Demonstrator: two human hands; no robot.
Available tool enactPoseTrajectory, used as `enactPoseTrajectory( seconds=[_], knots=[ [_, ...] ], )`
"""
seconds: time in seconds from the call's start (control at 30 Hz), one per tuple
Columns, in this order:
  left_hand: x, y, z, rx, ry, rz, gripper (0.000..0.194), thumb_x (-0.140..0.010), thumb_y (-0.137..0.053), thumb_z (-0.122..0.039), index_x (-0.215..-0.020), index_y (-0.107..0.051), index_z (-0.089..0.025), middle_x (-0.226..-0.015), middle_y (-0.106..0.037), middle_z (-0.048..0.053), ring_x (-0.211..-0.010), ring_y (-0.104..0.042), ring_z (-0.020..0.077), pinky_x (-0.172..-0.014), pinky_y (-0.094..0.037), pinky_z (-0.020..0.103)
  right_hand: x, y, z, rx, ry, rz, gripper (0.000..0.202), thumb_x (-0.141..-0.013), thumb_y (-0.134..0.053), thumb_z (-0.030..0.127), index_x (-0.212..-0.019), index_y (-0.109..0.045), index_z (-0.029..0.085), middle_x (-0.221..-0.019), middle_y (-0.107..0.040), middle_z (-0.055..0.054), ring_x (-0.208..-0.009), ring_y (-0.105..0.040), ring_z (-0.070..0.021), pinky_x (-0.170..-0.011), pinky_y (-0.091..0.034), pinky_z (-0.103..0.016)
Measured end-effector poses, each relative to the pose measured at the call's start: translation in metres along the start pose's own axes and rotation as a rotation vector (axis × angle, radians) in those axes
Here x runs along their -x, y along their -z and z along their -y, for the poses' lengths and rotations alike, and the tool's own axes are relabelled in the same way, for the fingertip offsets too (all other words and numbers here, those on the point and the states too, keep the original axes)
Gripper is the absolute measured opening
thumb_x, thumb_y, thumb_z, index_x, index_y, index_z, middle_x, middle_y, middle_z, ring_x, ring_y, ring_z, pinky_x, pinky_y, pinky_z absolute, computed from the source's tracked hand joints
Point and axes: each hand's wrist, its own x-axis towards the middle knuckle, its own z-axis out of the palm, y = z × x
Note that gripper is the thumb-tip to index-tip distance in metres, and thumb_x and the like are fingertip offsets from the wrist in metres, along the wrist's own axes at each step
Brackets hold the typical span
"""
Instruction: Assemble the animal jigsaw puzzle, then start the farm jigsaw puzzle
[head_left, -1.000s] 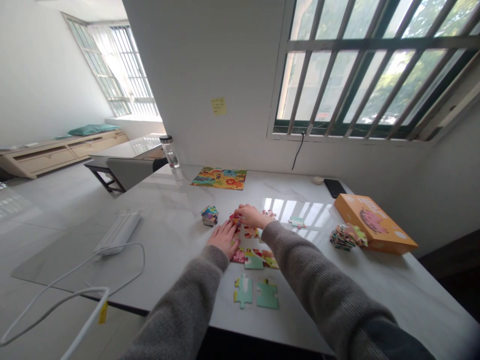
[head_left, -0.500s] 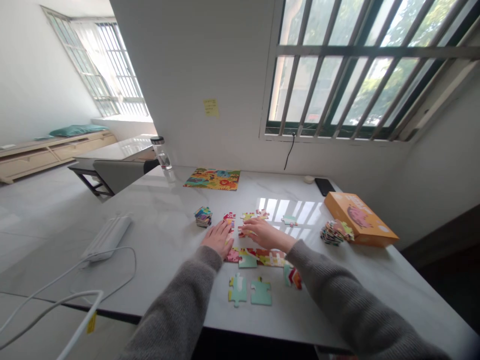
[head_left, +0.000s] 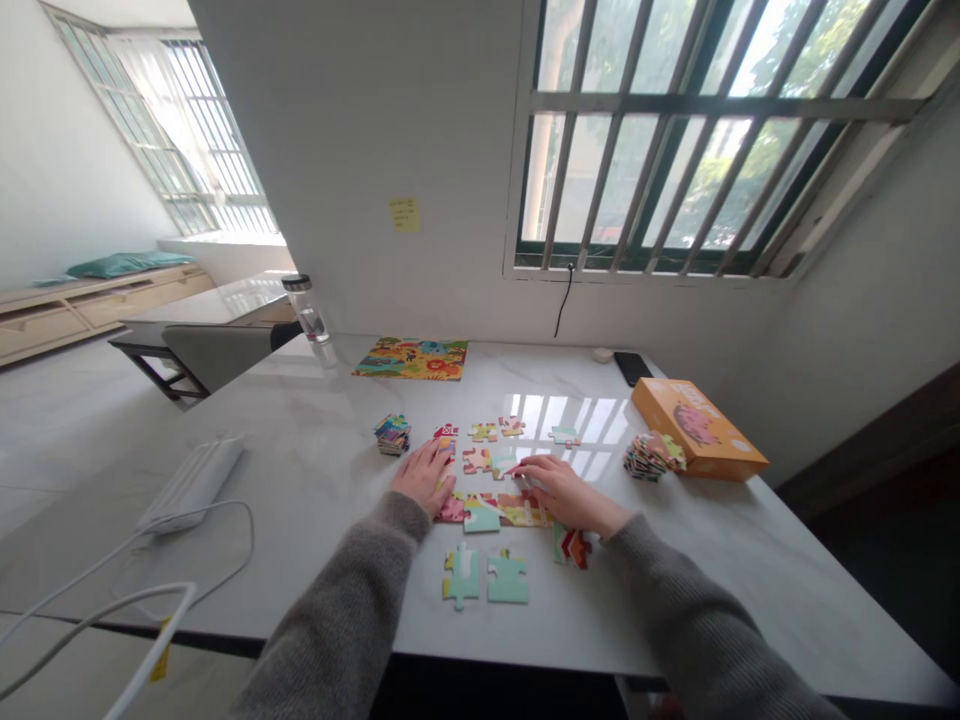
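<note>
My left hand (head_left: pixel 424 475) lies flat with its fingers stretched over the left end of the puzzle pieces and partly covers them. My right hand (head_left: pixel 566 492) is palm down; its fingertips touch the right edge of a pale green puzzle piece (head_left: pixel 503 463), thumb and fingers a little apart. That piece sits beside a pink-and-yellow piece (head_left: pixel 476 461). Below runs a joined strip of pieces (head_left: pixel 517 510), with a green piece (head_left: pixel 481 516) overlapping it. Two green pieces, one left (head_left: pixel 461 575) and one right (head_left: pixel 508 580), lie nearer me. By my right wrist rests a red-and-green piece (head_left: pixel 574 547).
Stacks of pieces stand left (head_left: pixel 393 435) and right (head_left: pixel 649 458), the latter against an orange box (head_left: pixel 697 428). Loose pieces (head_left: pixel 484 432) lie beyond my hands. Farther back are a picture sheet (head_left: pixel 411 359), a bottle (head_left: pixel 307 310) and a phone (head_left: pixel 632 369). A white power strip (head_left: pixel 193 485) trails cables.
My right hand has moved right, off the middle pieces, uncovering the pale green and pink-and-yellow pieces. My left hand stays over the left end. The whole view has shifted slightly.
</note>
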Motion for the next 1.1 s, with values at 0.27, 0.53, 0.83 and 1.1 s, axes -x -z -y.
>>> enactPoseTrajectory(
  seconds=[0.27, 0.53, 0.83, 1.1],
  knots=[
    [0.008, 0.008, -0.026, 0.286, -0.399, -0.044, 0.031, -0.084, -0.062, -0.034, -0.112, -0.068, -0.021, -0.116, -0.068, 0.009, -0.112, -0.058, 0.0265, -0.102, -0.044, 0.043, 0.001, -0.010, -0.009, -0.022, -0.018, -0.068, 0.045, -0.090, -0.048, 0.007, -0.126, -0.063, 0.027, -0.132, -0.060, -0.007, -0.125, -0.051, -0.0229, -0.107, -0.039, -0.043],
    [-0.023, 0.014, -0.055, 0.112, -0.345, 0.047, 0.029, -0.086, -0.063, -0.026, -0.115, -0.066, -0.023, -0.117, -0.068, 0.006, -0.113, -0.056, 0.0266, -0.100, -0.043, 0.043, 0.000, -0.019, -0.016, -0.053, -0.084, -0.095, 0.053, -0.093, -0.043, 0.010, -0.145, -0.043, 0.019, -0.137, -0.058, -0.011, -0.130, -0.047, -0.0245, -0.109, -0.037, -0.045],
    [-0.066, 0.011, -0.094, -0.152, -0.385, 0.199, 0.037, -0.083, -0.068, -0.026, -0.119, -0.061, -0.024, -0.113, -0.067, 0.011, -0.115, -0.055, 0.0328, -0.101, -0.037, 0.050, 0.000, -0.017, -0.007, -0.063, -0.109, -0.170, 0.079, -0.093, -0.045, 0.015, -0.160, -0.002, 0.020, -0.125, -0.063, -0.012, -0.118, -0.054, -0.0261, -0.101, -0.042, -0.047],
    [-0.072, 0.005, -0.097, -0.136, -0.444, 0.213, 0.038, -0.072, -0.067, -0.013, -0.109, -0.059, -0.018, -0.113, -0.059, 0.014, -0.103, -0.060, 0.0322, -0.094, -0.045, 0.049, -0.001, -0.019, -0.007, -0.042, -0.097, -0.210, 0.076, -0.092, -0.048, 0.015, -0.158, -0.011, 0.018, -0.124, -0.062, -0.013, -0.112, -0.055, -0.0254, -0.099, -0.043, -0.044]
  ],
)
